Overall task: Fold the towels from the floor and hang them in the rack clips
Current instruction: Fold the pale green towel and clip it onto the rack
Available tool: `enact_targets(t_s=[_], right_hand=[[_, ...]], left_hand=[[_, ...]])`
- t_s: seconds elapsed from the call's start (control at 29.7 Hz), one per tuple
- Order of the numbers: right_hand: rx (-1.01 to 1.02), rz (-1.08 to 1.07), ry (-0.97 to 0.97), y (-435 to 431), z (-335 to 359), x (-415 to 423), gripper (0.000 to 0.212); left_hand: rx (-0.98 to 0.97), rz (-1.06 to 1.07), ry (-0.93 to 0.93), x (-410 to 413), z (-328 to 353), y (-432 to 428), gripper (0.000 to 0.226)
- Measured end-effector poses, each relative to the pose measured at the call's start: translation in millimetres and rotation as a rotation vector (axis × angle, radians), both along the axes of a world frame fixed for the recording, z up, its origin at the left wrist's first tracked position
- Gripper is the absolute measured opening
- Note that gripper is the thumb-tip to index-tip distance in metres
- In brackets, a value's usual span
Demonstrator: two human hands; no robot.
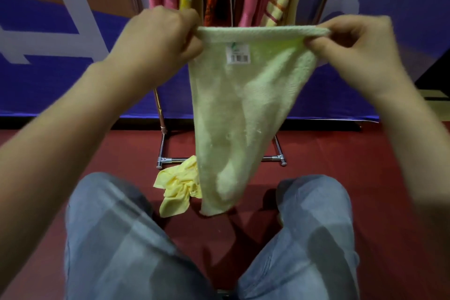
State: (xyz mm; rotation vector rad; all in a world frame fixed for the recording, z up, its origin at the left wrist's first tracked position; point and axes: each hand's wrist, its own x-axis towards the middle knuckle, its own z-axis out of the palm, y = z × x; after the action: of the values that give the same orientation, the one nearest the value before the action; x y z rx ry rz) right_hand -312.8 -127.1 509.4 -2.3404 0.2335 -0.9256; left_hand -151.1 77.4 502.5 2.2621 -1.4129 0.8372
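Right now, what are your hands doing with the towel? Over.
Left hand and right hand pinch green towel top edge, hanging free. Yellow towel on floor. Nothing blocking.

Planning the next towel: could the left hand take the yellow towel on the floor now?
Likely not yet: the left hand pinches a corner of the green towel. Once freed, nothing seems to block the yellow towel on the floor.

Nubby terry towel (243,109), chromed rack (162,151)
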Motion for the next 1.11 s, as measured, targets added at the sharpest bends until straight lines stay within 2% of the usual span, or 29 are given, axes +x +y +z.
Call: enact_targets(t_s=[0.1, 0.24, 0.34, 0.44, 0.57, 0.67, 0.74, 0.91, 1.11], right_hand=[[0.002, 0.011, 0.096, -3, 10, -1, 0.017], [-0.012, -0.008, 0.179, 0, 3, 2, 0.032], [0.057, 0.012, 0.203, -3, -3, 2, 0.028], [0.138, 0.033, 0.179, -2, -12, 2, 0.025], [0.318, 0.067, 0.077, 2, -32, 2, 0.024], [0.418, 0.063, 0.092, 6, -47, -2, 0.020], [0.459, 0.044, 0.136, 7, -56, -4, 0.017], [0.535, -0.022, 0.138, 12, -78, -5, 0.012], [0.615, -0.070, 0.057, 39, -102, -1, 0.025]], left_hand=[[-0.011, 0.003, -0.039, 2, 3, 3, 0.030], [0.031, 0.015, -0.048, 5, 2, 7, 0.035], [0.042, 0.009, 0.006, 1, 1, 9, 0.033], [0.016, -0.029, 0.193, -7, -1, 10, 0.034], [0.002, -0.046, 0.642, -17, -12, 10, 0.021], [-0.035, -0.049, 1.004, -24, -27, 10, 0.023], [-0.058, -0.026, 1.165, -28, -39, 10, 0.024], [-0.074, 0.023, 1.327, -39, -68, 7, 0.025], [-0.163, 0.000, 1.367, -62, -86, -7, 0.030]])
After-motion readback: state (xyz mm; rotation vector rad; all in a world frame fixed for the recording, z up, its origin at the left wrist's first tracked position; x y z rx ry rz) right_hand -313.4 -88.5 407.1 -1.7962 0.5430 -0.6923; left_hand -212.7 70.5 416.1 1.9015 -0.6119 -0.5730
